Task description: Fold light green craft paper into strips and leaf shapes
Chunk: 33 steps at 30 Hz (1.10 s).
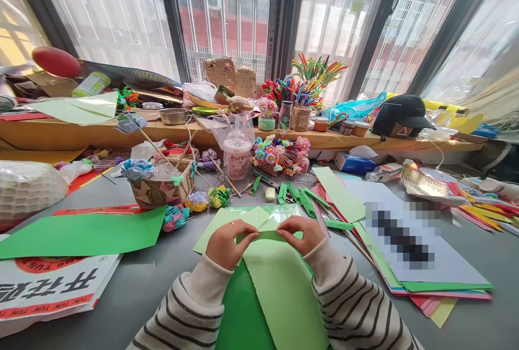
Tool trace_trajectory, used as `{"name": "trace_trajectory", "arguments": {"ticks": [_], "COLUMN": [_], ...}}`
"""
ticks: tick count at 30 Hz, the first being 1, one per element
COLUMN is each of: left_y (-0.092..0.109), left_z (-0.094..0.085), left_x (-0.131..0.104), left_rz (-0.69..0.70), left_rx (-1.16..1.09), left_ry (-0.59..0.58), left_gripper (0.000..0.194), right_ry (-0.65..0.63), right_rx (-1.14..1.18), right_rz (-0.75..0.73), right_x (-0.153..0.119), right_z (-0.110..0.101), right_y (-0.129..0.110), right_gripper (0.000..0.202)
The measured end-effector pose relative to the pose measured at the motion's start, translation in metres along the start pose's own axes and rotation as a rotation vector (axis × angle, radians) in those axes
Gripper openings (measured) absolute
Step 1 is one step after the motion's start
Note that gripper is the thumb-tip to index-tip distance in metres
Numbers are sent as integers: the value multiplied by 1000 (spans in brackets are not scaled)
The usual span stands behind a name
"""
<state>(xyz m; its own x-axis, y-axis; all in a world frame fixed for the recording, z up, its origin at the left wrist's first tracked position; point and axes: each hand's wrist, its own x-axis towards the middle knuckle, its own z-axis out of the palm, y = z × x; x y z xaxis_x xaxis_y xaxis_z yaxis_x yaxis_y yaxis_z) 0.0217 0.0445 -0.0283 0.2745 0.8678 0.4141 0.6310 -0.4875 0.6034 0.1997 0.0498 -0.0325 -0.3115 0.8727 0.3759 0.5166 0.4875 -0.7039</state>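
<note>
Between my two hands a small light green paper strip (268,235) is stretched sideways. My left hand (230,242) pinches its left end between thumb and fingers, and my right hand (300,234) pinches the right end. Under them lies a large light green sheet (284,290), partly over a darker green sheet (245,312). Another light green piece (214,226) lies behind my left hand. Several folded green paper pieces (306,202) rest just beyond my right hand.
Ahead are a basket (162,190) with paper flowers, a lidded cup (237,158) and crocheted flowers (281,153). A paper stack (421,247) lies right; a green sheet (85,234) and printed bag (52,290) lie left. A cluttered ledge (194,134) runs below the windows.
</note>
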Motion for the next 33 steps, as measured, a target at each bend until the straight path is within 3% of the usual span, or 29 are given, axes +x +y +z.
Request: {"name": "trace_trajectory", "arguments": {"ticks": [7,11,14,16,21,28,33], "left_y": [0,1,3,4,6,12,12], "left_z": [-1,2,4,6,10,8,9], "left_x": [1,2,2,1,-2,-1,-2], "left_rz": [-243,-440,-502,-508,-416,-386,-392], "left_rx": [-249,-548,-699,-764,-826,-823,-842], "left_ry": [182,120,75,-11,-380,-248,-309], "left_gripper": [10,16,19,20,19,15,15], "right_ry": [178,140,75,77,101,-13,-3], "right_rx": [85,373,465,445,345,373,403], "right_rz": [160,245,234,218,195,122,158], "right_x": [3,3,2,1,-2,-3,-3], "right_z": [-14,-7,0,2,1,6,8], "right_y": [16,11,3,-1,-5,-7,-6], "right_gripper": [18,30,31,27,22,19,20]}}
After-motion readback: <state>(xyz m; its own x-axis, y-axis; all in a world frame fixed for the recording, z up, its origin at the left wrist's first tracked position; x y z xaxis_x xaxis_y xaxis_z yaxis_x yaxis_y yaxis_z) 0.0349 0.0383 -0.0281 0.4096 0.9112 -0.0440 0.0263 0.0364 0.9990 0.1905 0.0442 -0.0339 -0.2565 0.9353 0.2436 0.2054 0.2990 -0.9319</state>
